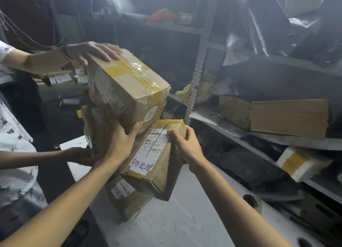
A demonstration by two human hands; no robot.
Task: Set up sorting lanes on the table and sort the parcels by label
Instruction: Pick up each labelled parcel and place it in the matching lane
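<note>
Left hand (118, 145) braces stack (96, 124), right hand (185, 145) grips parcel (151, 159).

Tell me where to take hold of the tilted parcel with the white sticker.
Grip the raised far end, probably coming from the right. The tilted parcel leans with that end free, where the right hand curls its fingers over the top edge; stacked boxes and the left hand crowd its left side.

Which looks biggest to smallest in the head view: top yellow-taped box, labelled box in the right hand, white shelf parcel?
1. top yellow-taped box
2. labelled box, gripped by the right hand
3. white shelf parcel; it is farther off, so its true size is unsure
</note>
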